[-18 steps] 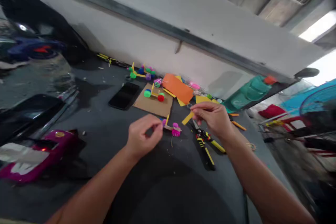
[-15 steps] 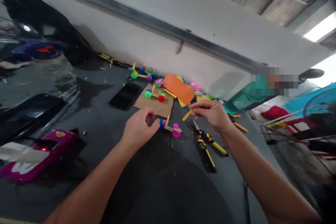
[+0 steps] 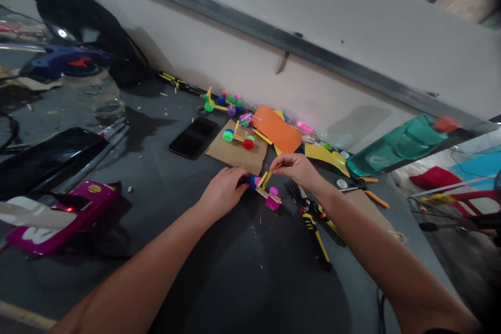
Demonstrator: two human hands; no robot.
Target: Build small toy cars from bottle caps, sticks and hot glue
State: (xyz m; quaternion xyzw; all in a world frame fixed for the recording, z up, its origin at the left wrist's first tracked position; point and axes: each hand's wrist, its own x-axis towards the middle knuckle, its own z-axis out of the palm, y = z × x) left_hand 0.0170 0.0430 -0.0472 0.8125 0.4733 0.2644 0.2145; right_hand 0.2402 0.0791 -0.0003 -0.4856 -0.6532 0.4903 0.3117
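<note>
Head view: left hand (image 3: 223, 194), thumb and fingers curled closed on the blue wheel of toy car (image 3: 263, 194), mid-table between hands, near side of cardboard (image 3: 252, 159). Right hand (image 3: 296, 169), fingertips pinched together on yellow strip (image 3: 268, 179), by car's upright stick. Cutters (image 3: 309, 221) right of car; phone (image 3: 194, 137) far left of it.

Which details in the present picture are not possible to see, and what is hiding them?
Head view, all:
Left hand: its own back hides whether it grips the blue part.
Yellow strip: right hand covers one end; contact with the toy car is too small to tell.
Snips: right forearm may cover one handle's end.
Black object: cut off by left edge.
</note>
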